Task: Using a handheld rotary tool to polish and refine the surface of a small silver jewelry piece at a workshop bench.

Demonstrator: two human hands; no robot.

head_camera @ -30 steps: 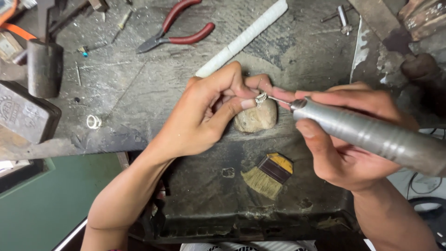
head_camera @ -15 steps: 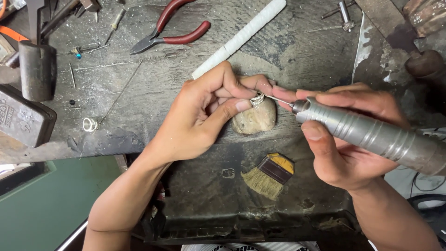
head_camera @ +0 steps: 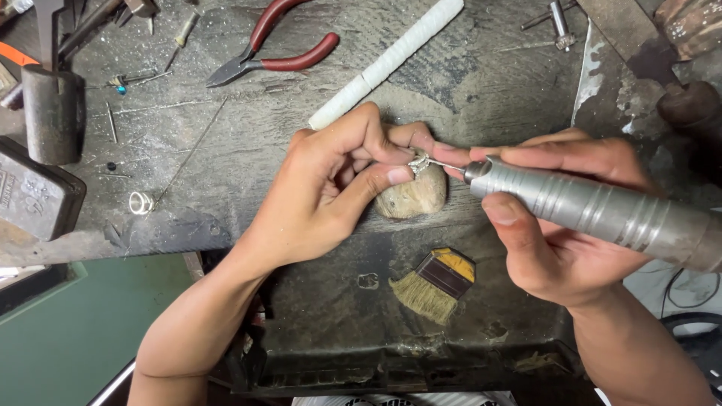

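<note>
Here the left hand (head_camera: 331, 180) pinches a small silver ring (head_camera: 419, 163) between thumb and forefinger, the other fingers curled in behind it. The ring is held just above a rounded wooden peg (head_camera: 412, 197) that juts from the front edge of the surface (head_camera: 248, 143); the thumb tip lies against the peg, which looks like a way of steadying the piece while it is worked. The grip is narrow and tight, closed on the ring alone.

The right hand (head_camera: 560, 225) is wrapped around a grey metal rotary tool (head_camera: 594, 210), thumb underneath near the nose and fingers laid over the top, much as one holds a thick pen. That hold seems chosen for fine control, since the thin bit at the tool's tip meets the ring. The two hands nearly touch at the fingertips, so each braces the other.

Below the peg a small brush (head_camera: 435, 286) with pale bristles lies on the dark tray, within easy reach. Further back on the surface lie red-handled pliers (head_camera: 274, 53) and a white wrapped stick (head_camera: 387, 60), well apart from the work. A second small ring (head_camera: 140, 202) sits alone to the left, near a dark metal block (head_camera: 34, 195) and a hammer head (head_camera: 51, 113).
</note>
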